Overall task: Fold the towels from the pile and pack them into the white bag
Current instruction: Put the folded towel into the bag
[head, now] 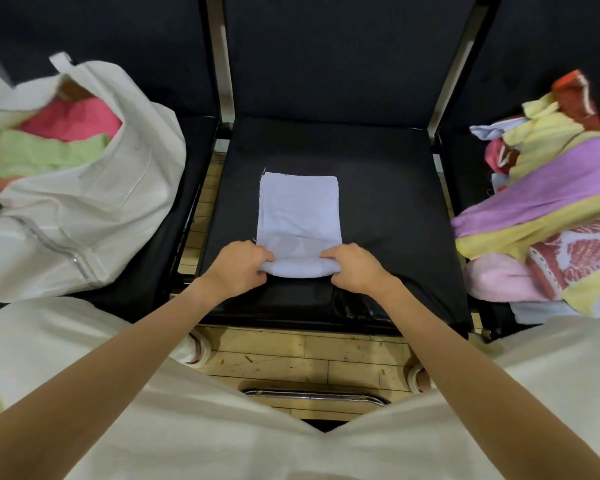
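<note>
A pale lilac towel (298, 206) lies folded into a narrow strip on the middle black chair seat (388, 209). Its near end is rolled or folded over. My left hand (238, 268) grips the left corner of that near end, and my right hand (355, 268) grips the right corner. The white bag (84, 216) stands open on the left chair, with pink and green folded towels inside. The pile of unfolded towels (548, 202), purple, yellow, pink and red patterned, rests on the right chair.
Three black chairs stand side by side with metal frames between them. Wooden floor shows under the seat's front edge, and a chrome bar (312, 396) lies near my knees. My lap in white cloth fills the bottom of the view.
</note>
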Tool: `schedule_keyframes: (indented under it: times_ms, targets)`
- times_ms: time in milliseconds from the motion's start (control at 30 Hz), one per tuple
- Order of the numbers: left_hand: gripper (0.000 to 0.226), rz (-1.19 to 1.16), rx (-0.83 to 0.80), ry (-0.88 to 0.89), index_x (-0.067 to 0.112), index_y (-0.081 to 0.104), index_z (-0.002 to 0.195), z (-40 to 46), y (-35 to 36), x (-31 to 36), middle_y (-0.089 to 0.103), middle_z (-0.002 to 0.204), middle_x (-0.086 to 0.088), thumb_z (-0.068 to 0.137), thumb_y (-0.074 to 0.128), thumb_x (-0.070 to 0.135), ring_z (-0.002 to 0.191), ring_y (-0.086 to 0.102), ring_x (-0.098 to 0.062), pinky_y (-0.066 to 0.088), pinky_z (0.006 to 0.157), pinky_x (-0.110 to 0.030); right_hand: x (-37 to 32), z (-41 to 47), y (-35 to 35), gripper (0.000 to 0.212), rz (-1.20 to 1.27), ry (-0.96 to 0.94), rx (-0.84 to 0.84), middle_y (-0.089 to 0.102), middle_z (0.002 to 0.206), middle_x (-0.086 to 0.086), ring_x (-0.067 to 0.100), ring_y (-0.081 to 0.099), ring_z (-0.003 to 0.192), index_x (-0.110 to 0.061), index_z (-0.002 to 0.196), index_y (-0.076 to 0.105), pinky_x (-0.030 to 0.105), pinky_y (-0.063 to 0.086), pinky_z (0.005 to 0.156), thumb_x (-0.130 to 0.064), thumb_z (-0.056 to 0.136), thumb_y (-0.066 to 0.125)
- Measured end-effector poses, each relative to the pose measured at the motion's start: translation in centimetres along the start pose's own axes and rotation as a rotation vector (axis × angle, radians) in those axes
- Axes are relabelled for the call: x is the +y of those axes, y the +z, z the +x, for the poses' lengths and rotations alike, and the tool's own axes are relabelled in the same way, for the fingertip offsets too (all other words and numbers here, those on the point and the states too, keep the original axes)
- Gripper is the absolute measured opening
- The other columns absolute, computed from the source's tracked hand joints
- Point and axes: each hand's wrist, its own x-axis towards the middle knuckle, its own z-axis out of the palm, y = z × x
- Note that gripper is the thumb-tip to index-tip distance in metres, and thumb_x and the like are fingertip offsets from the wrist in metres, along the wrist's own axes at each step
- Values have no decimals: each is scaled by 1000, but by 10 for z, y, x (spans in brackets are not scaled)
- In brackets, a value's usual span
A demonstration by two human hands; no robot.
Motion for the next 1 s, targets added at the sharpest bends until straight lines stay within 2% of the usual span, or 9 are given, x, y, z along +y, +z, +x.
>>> schedule_keyframes:
  times_ms: [67,200,367,467,567,633,800,900,1000]
  targets:
    - [7,-84,28,-13,16,62,72,-2,-2,3,58,65,4,79,60,18,58,50,-14,37,58,-28,3,-2,-3,14,-21,7,40,52,67,1,22,53,67,-10,67,55,26,35,50,0,76,53]
    - [21,-364,52,-77,16,56,57,-13,-14,5,52,51,-1,73,65,26,48,47,-15,38,50,-31,9,-12,-13,23,216,45,100,40,57,3,16,39,54,-8,57,42,28,29,50,-8,76,57]
    - [15,-842,144,-242,-1,60,69,-18,-26,8,52,62,-7,80,63,8,57,47,-6,37,56,-22,7,-21,-28,33,719,113,140,29,56,-6,8,28,52,-16,57,28,24,21,53,-8,79,51]
    - [9,-1047,277,-450,4,66,90,-5,-28,12,64,80,-3,87,59,8,72,58,-10,47,68,-26,6,-10,-25,15,990,225,227,43,70,3,13,43,65,-14,69,43,30,30,62,-24,77,51]
    - [23,-1234,366,-667,11,59,113,13,-23,14,64,102,-2,91,59,18,92,61,-13,53,84,-35,4,9,-17,27,1102,365,311,54,84,12,23,54,80,-3,87,57,36,40,71,-29,81,53]
    - [35,-1325,370,-719,11,49,121,23,-18,15,60,105,0,89,63,15,92,59,-10,53,79,-31,4,20,-11,36,1124,405,331,58,89,16,25,58,86,6,100,57,38,45,76,-25,82,58]
    - [60,-1132,367,-732,10,35,136,41,-2,10,53,108,0,84,63,1,95,54,-14,46,78,-26,6,41,1,17,1007,434,369,60,85,6,20,59,81,-2,97,59,30,47,66,-8,81,61]
    - [55,-873,360,-702,7,38,134,46,9,6,57,104,-3,86,64,10,92,58,-18,44,75,-28,7,50,9,15,804,446,386,57,82,1,15,56,75,-7,93,54,21,43,57,-9,81,62]
    - [48,-632,314,-783,2,48,120,48,14,8,53,116,-14,82,67,24,107,53,-31,47,82,-37,10,58,17,22,643,520,390,54,96,6,20,56,85,-9,87,51,28,50,67,-17,76,69]
